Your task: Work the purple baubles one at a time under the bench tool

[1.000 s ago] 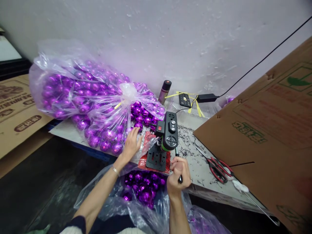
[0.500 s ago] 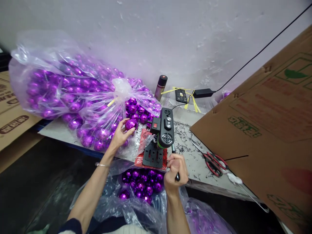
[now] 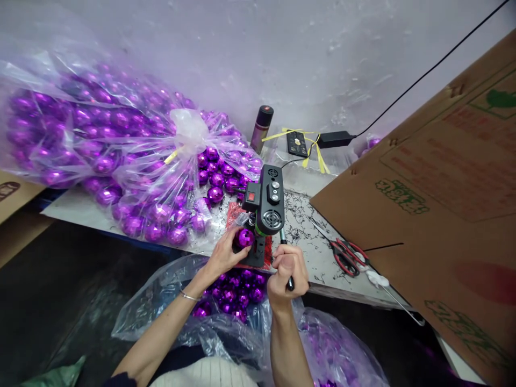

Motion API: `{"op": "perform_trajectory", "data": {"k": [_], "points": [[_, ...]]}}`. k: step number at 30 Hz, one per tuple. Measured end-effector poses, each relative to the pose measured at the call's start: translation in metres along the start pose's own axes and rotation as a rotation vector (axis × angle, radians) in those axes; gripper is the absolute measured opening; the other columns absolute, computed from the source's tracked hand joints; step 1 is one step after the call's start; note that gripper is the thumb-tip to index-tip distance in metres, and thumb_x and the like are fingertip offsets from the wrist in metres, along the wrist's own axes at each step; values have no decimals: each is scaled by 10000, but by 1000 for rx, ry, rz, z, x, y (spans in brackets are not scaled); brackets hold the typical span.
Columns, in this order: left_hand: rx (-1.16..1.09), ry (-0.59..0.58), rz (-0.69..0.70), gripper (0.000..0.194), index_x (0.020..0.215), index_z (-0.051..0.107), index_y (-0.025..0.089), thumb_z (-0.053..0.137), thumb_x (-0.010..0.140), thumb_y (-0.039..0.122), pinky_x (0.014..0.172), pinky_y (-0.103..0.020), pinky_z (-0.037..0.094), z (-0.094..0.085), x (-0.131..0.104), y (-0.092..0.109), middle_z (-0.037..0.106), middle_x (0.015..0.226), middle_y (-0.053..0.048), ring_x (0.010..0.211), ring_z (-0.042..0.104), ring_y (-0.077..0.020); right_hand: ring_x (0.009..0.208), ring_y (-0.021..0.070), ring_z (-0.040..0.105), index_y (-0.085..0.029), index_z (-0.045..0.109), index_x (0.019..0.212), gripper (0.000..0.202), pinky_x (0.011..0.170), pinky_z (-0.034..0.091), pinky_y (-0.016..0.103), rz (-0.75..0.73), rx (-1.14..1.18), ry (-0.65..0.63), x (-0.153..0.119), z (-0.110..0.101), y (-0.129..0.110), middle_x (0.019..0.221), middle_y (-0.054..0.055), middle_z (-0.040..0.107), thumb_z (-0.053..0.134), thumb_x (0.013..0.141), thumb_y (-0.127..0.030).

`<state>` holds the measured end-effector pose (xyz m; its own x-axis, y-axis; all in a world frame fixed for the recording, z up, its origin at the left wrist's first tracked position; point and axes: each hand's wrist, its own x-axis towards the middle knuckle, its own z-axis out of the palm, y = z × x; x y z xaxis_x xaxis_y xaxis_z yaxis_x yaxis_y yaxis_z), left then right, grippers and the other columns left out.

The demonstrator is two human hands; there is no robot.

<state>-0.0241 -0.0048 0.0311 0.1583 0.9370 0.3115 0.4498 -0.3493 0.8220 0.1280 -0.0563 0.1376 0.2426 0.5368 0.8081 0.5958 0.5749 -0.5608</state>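
Note:
Between the fingers of my left hand is a shiny purple ball, held at the left side of a small black machine, over its base plate. My right hand is wrapped round the black grip of the machine's lever. A red sheet lies under the base plate. Loose purple balls spill from the mouth of a tied clear bag on the left. Below the table edge, more purple balls lie in an open clear bag.
Red-handled scissors lie right of the machine, beside a large cardboard box. Behind stand a spray can and a black adapter with its cord. Dark scraps litter the table.
My left hand has moved right with the purple ball, from beside the tied bag to the machine. My right hand keeps its grip on the lever. The whole view has shifted slightly.

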Motion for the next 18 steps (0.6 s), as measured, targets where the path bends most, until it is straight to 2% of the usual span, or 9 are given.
{"op": "perform_trajectory", "data": {"k": [3,6,13,18], "points": [[28,-49,94,509,1407,603,214,757,948,374,1093,-506,593,1,3,-2,753,1328,-137,1252,729,-321,683,142,612,-228,545,754,330,626,457,299,-2,11,2,-1,1,0,701,-11,575,450,1058,-145],[46,-75,130,521,1431,599,221,758,956,364,1089,-502,595,0,5,-2,751,1321,-135,1242,727,-319,686,137,608,-228,540,755,331,625,450,293,0,22,1,-1,1,0,698,-14,574,447,1060,-139],[149,-166,44,539,1374,670,223,824,885,390,987,-441,621,-7,22,0,757,1163,-93,1104,742,-320,686,138,604,-230,533,757,323,624,441,296,-14,11,-19,0,-2,-1,709,-12,575,456,1048,-113],[184,-154,40,552,1356,689,217,863,862,394,991,-458,603,3,23,3,718,1166,-103,1110,709,-320,682,137,604,-228,545,758,317,618,447,292,-11,4,-25,0,-2,0,728,-10,585,457,1044,-120]]}}
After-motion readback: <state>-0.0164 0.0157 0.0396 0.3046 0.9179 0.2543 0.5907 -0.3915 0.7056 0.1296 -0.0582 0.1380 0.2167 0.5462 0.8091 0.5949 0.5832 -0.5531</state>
